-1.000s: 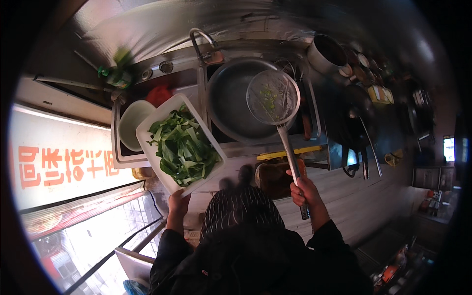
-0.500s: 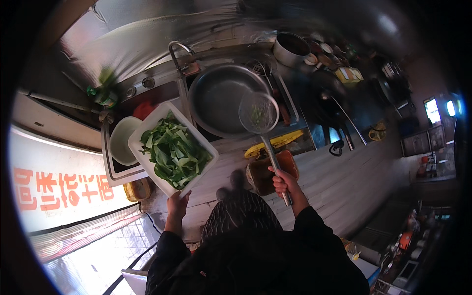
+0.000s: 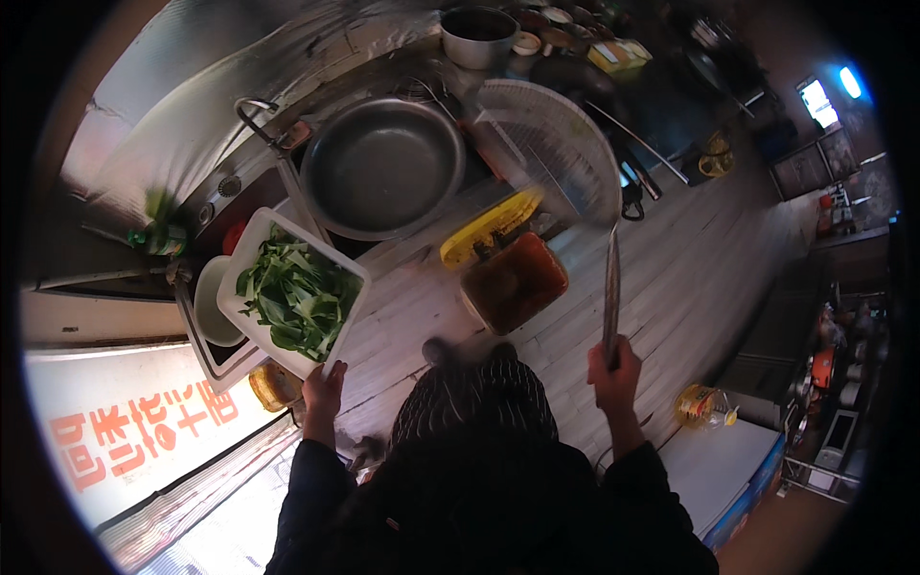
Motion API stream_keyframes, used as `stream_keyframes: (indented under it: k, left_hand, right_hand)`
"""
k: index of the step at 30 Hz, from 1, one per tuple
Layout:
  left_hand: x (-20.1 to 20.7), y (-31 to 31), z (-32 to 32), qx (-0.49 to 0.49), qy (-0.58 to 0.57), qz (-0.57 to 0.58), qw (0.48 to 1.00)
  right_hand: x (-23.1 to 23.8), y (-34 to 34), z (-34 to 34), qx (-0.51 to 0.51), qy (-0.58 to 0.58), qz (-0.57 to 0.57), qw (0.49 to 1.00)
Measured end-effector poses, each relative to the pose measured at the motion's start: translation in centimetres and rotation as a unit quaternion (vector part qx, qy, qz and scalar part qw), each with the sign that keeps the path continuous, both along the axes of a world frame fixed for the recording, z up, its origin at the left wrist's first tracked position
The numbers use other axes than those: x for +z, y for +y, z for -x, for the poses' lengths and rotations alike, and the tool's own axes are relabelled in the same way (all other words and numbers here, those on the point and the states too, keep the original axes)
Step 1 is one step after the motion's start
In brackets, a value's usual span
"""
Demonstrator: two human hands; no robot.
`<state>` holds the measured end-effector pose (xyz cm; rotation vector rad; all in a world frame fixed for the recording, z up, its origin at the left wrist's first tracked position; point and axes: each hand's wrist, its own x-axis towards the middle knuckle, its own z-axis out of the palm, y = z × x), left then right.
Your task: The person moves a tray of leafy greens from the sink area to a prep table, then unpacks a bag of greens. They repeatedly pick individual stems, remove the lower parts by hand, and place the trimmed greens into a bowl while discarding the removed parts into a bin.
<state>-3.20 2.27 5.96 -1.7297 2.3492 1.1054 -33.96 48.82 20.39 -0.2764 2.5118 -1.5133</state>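
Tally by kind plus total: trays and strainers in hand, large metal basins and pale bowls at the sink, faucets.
White tray, in the left hand: 1
Strainer, in the right hand: 1
Large metal basin: 1
Pale bowl, partly behind the tray: 1
Faucet: 1
Total: 5

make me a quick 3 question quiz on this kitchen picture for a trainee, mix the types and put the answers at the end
1. Multiple choice: in the picture, on which side of the round metal basin is the faucet?
a) left
b) right
c) straight below
2. True or false: the chopped green leaves lie in the basin.
3. Open: what does each hand hold?

Key:
1. a
2. False; they are in the white tub.
3. The left hand holds the tub; the right hand grips the mesh strainer by its handle.
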Motion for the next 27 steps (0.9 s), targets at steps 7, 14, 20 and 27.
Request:
stream_keyframes:
  k: [7, 14, 20, 27]
  left_hand:
    - [-2.8, -1.4, -1.8, -0.124, -0.042, 0.049, 0.99]
    - [-10.0, -4.7, -4.5, -0.14, 0.081, 0.043, 0.986]
    - [-9.1, -3.3, -3.1, -0.059, 0.1, -0.011, 0.993]
    - [-4.7, 0.0, -1.5, -0.084, 0.017, 0.044, 0.995]
  right_hand:
    - [-19.1, 6.4, -5.6, -0.036, -0.06, -0.295, 0.953]
    - [-14.7, 10.4, -5.8, -0.092, 0.004, -0.27, 0.959]
    - [-9.1, 8.5, 0.8, -0.166, 0.102, -0.119, 0.974]
    - [-17.6, 8.1, -1.6, -0.165, 0.018, -0.274, 0.947]
